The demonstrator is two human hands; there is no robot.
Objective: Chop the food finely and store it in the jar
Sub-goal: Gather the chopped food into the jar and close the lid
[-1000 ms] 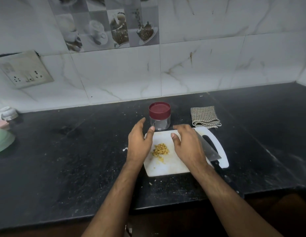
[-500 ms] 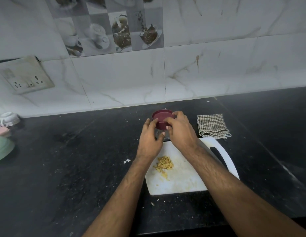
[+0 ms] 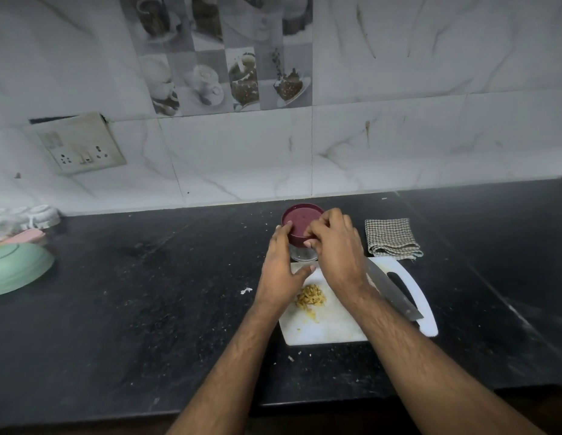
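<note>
A small clear jar [image 3: 300, 253] with a maroon lid [image 3: 298, 222] stands on the black counter just behind the white cutting board [image 3: 320, 331]. My left hand [image 3: 281, 271] grips the jar's body from the left. My right hand [image 3: 334, 243] curls its fingers round the lid's right side. A small heap of finely chopped yellow food [image 3: 311, 297] lies on the board between my wrists. A knife [image 3: 391, 290] rests on the board's right part, its blade partly hidden by my right forearm.
A folded checked cloth [image 3: 391, 238] lies to the right of the jar. At far left sit a green bowl [image 3: 15, 266], a pink item and small white cups [image 3: 25, 215]. A wall socket [image 3: 80, 149] is on the tiled wall. Crumbs dot the counter.
Both hands left the board and went to the jar. The left now holds its body and the right its lid. The camera view has tilted upward.
</note>
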